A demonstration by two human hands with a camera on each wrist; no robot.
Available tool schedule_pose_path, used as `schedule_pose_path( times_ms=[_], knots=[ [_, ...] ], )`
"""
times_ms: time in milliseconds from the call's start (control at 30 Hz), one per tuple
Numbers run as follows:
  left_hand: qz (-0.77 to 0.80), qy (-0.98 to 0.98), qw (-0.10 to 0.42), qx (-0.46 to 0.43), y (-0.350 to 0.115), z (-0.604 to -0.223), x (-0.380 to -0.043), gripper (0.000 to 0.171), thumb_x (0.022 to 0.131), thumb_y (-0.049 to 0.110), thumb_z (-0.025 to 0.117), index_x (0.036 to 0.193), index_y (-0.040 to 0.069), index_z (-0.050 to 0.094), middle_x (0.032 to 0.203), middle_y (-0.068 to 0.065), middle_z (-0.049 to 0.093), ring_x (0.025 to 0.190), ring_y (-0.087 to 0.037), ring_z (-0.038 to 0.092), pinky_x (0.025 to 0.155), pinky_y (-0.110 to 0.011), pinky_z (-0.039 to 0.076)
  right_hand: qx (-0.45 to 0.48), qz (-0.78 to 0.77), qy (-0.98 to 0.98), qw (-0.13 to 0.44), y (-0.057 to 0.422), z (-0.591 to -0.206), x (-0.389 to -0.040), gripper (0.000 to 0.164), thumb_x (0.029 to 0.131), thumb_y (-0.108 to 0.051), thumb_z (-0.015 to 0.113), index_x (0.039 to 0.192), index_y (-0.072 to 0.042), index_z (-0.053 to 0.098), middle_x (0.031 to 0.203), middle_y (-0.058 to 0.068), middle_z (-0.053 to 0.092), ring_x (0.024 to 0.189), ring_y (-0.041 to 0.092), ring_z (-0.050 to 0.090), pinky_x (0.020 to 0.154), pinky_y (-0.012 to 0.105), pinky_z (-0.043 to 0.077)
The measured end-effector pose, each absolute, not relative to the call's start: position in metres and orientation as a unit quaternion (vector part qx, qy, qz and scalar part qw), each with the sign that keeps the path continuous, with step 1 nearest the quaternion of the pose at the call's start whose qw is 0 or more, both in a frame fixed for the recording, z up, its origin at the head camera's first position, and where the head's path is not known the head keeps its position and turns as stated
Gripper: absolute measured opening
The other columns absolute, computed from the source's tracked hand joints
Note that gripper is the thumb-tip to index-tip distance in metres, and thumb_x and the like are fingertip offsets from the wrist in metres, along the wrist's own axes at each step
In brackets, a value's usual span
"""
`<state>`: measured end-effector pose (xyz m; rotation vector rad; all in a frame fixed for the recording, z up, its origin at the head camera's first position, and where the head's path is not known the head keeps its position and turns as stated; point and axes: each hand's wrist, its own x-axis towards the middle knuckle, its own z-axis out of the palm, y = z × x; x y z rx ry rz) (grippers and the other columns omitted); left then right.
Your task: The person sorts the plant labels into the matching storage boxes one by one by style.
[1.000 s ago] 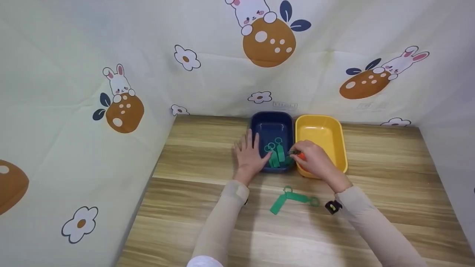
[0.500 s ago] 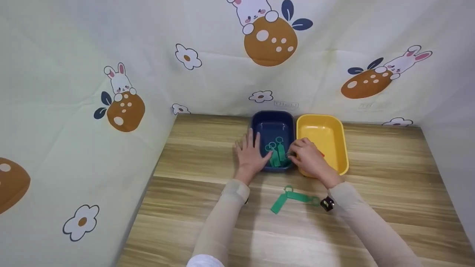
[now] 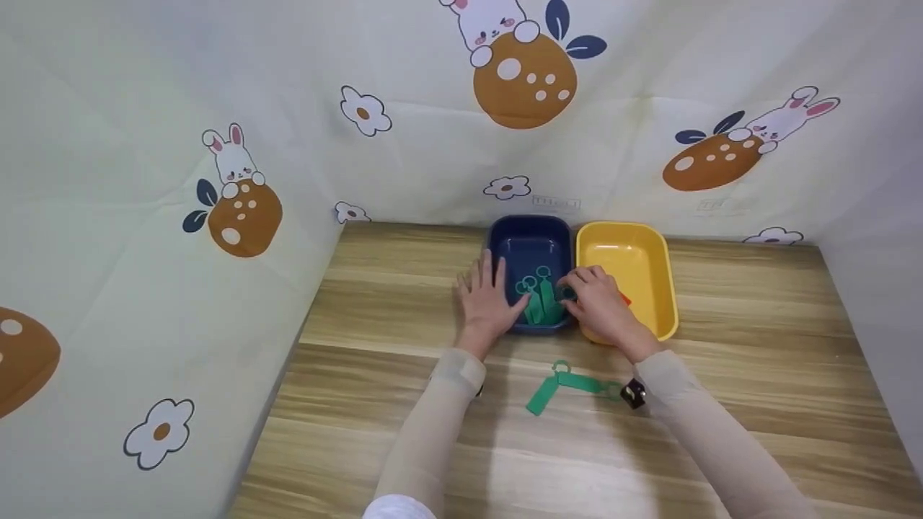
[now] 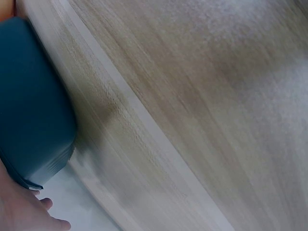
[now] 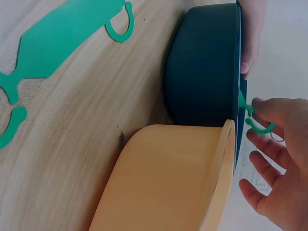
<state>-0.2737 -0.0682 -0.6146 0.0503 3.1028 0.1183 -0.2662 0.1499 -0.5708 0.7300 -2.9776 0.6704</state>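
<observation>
My left hand [image 3: 484,306] lies with spread fingers along the left side of the navy tray [image 3: 532,227], its thumb reaching over the rim. Inside that tray are several green tags [image 3: 546,292], each with an open ring at one end. At the tray's right rim, my right hand [image 3: 604,306] pinches the ring of a green tag [image 5: 260,127] between thumb and forefinger, while the other fingers stay apart. The tag's strip hangs into the tray, mostly hidden by the wall in the right wrist view. A thin metal ring [image 5: 276,137] shows beside these fingers.
A yellow tray [image 3: 667,281] stands against the navy one on its right. A bit of red [image 3: 625,299] shows over it beside my right hand. Two more green tags [image 3: 580,382] lie on the wooden table in front. A patterned cloth wall [image 3: 425,166] rises behind.
My right hand has moved slightly left, and the pinched green tag's strip now shows in the navy tray. The red piece shows on the hand's other side. My left hand stays put.
</observation>
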Motion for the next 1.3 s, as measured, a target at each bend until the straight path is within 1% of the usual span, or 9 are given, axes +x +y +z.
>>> schedule_pose_path(
  times_ms=[167, 267, 367, 533, 733, 900, 1033, 1133, 1300],
  knots=[
    [0.037, 0.999, 0.022, 0.018, -0.068, -0.614, -0.273, 0.090, 0.092, 0.077, 0.036, 0.161, 0.023, 0.015, 0.170, -0.006, 0.002, 0.155, -0.034, 0.017, 0.122, -0.061, 0.019, 0.212, 0.228, -0.950, -0.017, 0.152, -0.571, -0.266, 0.046, 0.093, -0.021, 0.071, 0.135, -0.010, 0.055, 0.133, 0.015, 0.061, 0.122, 0.035, 0.048, 0.106, 0.054, 0.039],
    [0.038, 0.999, 0.023, 0.018, -0.068, -0.614, -0.273, 0.090, 0.092, 0.076, 0.036, 0.161, 0.024, 0.014, 0.170, -0.006, 0.001, 0.155, -0.033, 0.016, 0.122, -0.061, 0.019, 0.205, 0.239, -0.949, -0.029, 0.154, -0.571, -0.265, 0.051, 0.094, -0.021, 0.069, 0.140, -0.011, 0.051, 0.137, 0.014, 0.059, 0.126, 0.035, 0.047, 0.110, 0.055, 0.037],
    [0.041, 0.999, 0.022, 0.018, -0.068, -0.614, -0.273, 0.090, 0.092, 0.076, 0.038, 0.161, 0.024, 0.014, 0.170, -0.006, 0.002, 0.155, -0.034, 0.016, 0.122, -0.061, 0.019, 0.203, 0.245, -0.947, -0.031, 0.156, -0.571, -0.265, 0.052, 0.094, -0.020, 0.069, 0.142, -0.011, 0.050, 0.138, 0.014, 0.059, 0.127, 0.035, 0.047, 0.111, 0.055, 0.037],
    [0.038, 0.999, 0.021, 0.017, -0.068, -0.615, -0.274, 0.090, 0.091, 0.076, 0.037, 0.161, 0.024, 0.015, 0.170, -0.006, 0.003, 0.155, -0.034, 0.018, 0.121, -0.061, 0.019, 0.206, 0.248, -0.946, -0.016, 0.160, -0.572, -0.263, 0.051, 0.094, -0.020, 0.070, 0.140, -0.009, 0.052, 0.136, 0.013, 0.061, 0.126, 0.036, 0.049, 0.108, 0.056, 0.039],
    [0.030, 0.999, 0.024, 0.015, -0.067, -0.615, -0.274, 0.090, 0.091, 0.078, 0.034, 0.161, 0.025, 0.014, 0.170, -0.005, 0.002, 0.155, -0.034, 0.017, 0.122, -0.060, 0.020, 0.222, 0.248, -0.943, 0.013, 0.164, -0.573, -0.257, 0.049, 0.091, -0.018, 0.073, 0.135, -0.007, 0.056, 0.131, 0.014, 0.064, 0.121, 0.037, 0.053, 0.102, 0.055, 0.043],
    [0.029, 0.999, 0.019, 0.016, -0.067, -0.614, -0.274, 0.090, 0.091, 0.077, 0.035, 0.161, 0.024, 0.016, 0.170, -0.006, 0.003, 0.155, -0.034, 0.018, 0.122, -0.061, 0.020, 0.233, 0.254, -0.938, 0.028, 0.167, -0.574, -0.251, 0.046, 0.089, -0.018, 0.075, 0.131, -0.007, 0.059, 0.127, 0.015, 0.066, 0.118, 0.037, 0.054, 0.101, 0.055, 0.043],
    [0.033, 0.999, 0.018, 0.015, -0.067, -0.614, -0.274, 0.090, 0.091, 0.077, 0.036, 0.161, 0.024, 0.017, 0.170, -0.006, 0.003, 0.155, -0.034, 0.016, 0.122, -0.061, 0.019, 0.244, 0.250, -0.937, 0.036, 0.168, -0.574, -0.245, 0.044, 0.089, -0.017, 0.075, 0.129, -0.008, 0.060, 0.126, 0.015, 0.066, 0.116, 0.037, 0.055, 0.098, 0.054, 0.044],
    [0.035, 0.999, 0.019, 0.014, -0.067, -0.614, -0.273, 0.090, 0.091, 0.077, 0.036, 0.161, 0.023, 0.016, 0.170, -0.006, 0.002, 0.156, -0.033, 0.014, 0.122, -0.061, 0.019, 0.247, 0.248, -0.936, 0.033, 0.168, -0.572, -0.240, 0.042, 0.089, -0.018, 0.074, 0.128, -0.009, 0.061, 0.126, 0.013, 0.066, 0.116, 0.035, 0.054, 0.099, 0.053, 0.044],
    [0.034, 0.999, 0.023, 0.013, -0.067, -0.613, -0.273, 0.091, 0.091, 0.078, 0.035, 0.161, 0.024, 0.015, 0.170, -0.006, 0.001, 0.156, -0.033, 0.013, 0.122, -0.060, 0.018, 0.250, 0.248, -0.935, 0.029, 0.168, -0.570, -0.231, 0.040, 0.090, -0.020, 0.074, 0.127, -0.011, 0.062, 0.127, 0.011, 0.066, 0.118, 0.033, 0.053, 0.106, 0.054, 0.042]
  ],
)
